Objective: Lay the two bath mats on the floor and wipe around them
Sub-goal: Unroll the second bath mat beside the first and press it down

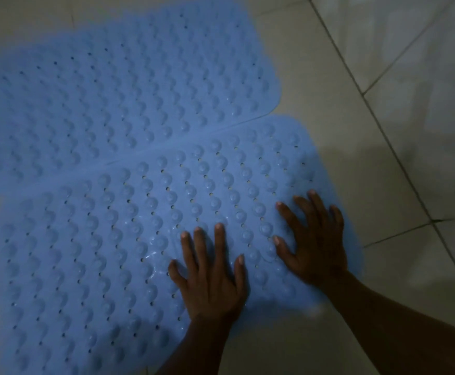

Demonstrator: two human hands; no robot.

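Over on the left, the far bath mat (107, 98) is lying flat on the floor, pale blue, covered in rows of raised bumps and small holes. Its near edge is meeting the far edge of the near bath mat (91, 253), the same blue and the same pattern. The two are touching along a slanting seam, though in this dim light I cannot tell for sure which edge is lying on top. The near mat is spreading across the lower left and middle of the floor, and some wet patches are glinting on its bumps close to the hands.

The person's left hand (213, 280) is pressing palm-down on the near mat, fingers (219, 239) straight and spread wide, gripping nothing. Just beside it, to the right, the right hand (317, 247) is doing the same: lying flat on the mat near its right edge, fingers splayed, holding nothing. Both forearms are reaching in from the bottom right.

Further right, the tiled floor (410, 169) is showing pale and glossy, with dark grout lines (385, 131) running diagonally past the mats' rounded corners.
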